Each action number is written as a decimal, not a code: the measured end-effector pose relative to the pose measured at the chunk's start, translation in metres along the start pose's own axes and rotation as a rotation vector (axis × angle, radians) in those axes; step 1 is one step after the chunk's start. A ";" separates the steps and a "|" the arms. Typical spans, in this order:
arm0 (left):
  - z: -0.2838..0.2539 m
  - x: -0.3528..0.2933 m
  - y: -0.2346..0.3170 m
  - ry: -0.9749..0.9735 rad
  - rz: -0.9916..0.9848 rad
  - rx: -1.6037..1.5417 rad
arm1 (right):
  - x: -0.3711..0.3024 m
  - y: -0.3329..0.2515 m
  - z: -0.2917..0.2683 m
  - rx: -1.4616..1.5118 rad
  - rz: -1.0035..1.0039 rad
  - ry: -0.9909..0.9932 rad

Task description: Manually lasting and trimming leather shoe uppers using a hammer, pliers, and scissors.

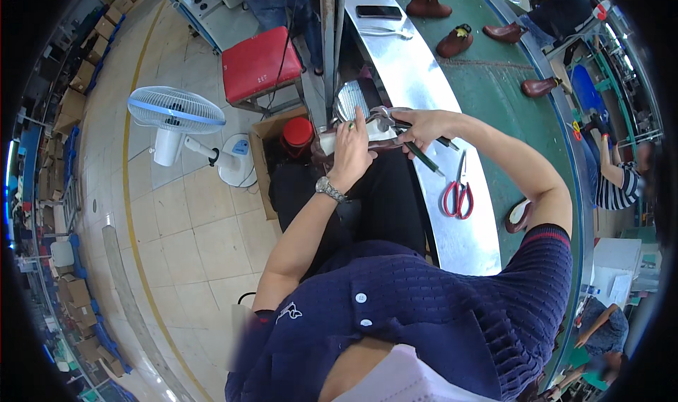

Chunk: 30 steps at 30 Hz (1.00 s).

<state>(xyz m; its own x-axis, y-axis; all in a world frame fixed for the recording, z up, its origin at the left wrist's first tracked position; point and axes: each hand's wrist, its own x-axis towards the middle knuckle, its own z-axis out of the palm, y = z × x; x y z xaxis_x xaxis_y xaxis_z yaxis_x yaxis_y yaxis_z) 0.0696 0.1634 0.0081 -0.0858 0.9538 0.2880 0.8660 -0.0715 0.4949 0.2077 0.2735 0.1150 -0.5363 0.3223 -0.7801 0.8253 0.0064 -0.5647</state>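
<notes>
A brown leather shoe [385,145] with a pale underside facing up lies above my lap, beside the metal post. My left hand [349,155] is laid over it, fingers stretched along the pale underside and thumb at the side. In my right hand [422,127] is a pair of pincers [426,160] with dark green handles spread apart; its metal head rests at the shoe's underside, close to my left fingertips. Part of the shoe is hidden behind my hands. A ribbed silvery surface [351,100] shows just beyond the left fingers.
Red-handled scissors [458,199] lie on the metal bench [466,243] to my right, with a phone [379,12] farther up. Brown boots [428,4] stand on the green conveyor [487,91]. Leftward are a fan [176,112], a red stool [260,63] and a red bucket [297,132] in a carton.
</notes>
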 end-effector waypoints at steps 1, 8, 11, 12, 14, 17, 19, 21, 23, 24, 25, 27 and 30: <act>-0.002 0.001 -0.002 -0.005 -0.004 -0.043 | 0.000 0.004 0.002 0.057 -0.021 0.013; 0.001 -0.011 0.002 0.073 0.051 -0.089 | 0.008 0.058 0.055 -0.366 -0.410 0.541; 0.001 -0.013 0.004 0.097 0.051 -0.118 | 0.008 0.067 0.061 -0.345 -0.468 0.602; 0.001 -0.014 0.005 0.110 0.065 -0.131 | 0.008 0.069 0.062 -0.353 -0.487 0.638; 0.005 -0.014 0.004 0.115 0.073 -0.144 | 0.008 0.071 0.063 -0.357 -0.475 0.637; 0.008 -0.016 0.003 0.100 0.072 -0.129 | 0.006 0.072 0.059 -0.328 -0.514 0.640; 0.010 -0.018 0.001 0.095 0.096 -0.075 | -0.001 0.067 0.051 -0.594 -0.478 0.612; 0.013 -0.020 -0.003 0.099 0.142 -0.041 | -0.005 0.065 0.044 -0.775 -0.449 0.631; 0.015 -0.022 -0.006 0.104 0.175 0.001 | -0.007 0.059 0.048 -1.144 -0.357 0.702; 0.017 -0.022 -0.006 0.105 0.191 0.056 | -0.007 0.055 0.044 -1.154 -0.359 0.697; 0.019 -0.021 -0.006 0.108 0.210 0.106 | -0.008 0.048 0.038 -1.118 -0.351 0.642; 0.023 -0.021 -0.008 0.119 0.213 0.141 | -0.016 0.030 0.023 -0.970 -0.359 0.490; 0.024 -0.019 -0.008 0.124 0.189 0.194 | -0.024 0.015 0.018 -0.601 -0.547 0.579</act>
<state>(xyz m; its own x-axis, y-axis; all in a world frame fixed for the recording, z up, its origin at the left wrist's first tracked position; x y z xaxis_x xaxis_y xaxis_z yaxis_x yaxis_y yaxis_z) 0.0757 0.1527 -0.0209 0.0364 0.8850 0.4641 0.9492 -0.1758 0.2609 0.2297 0.2489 0.1199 -0.8325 0.5426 -0.1116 0.5288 0.7185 -0.4517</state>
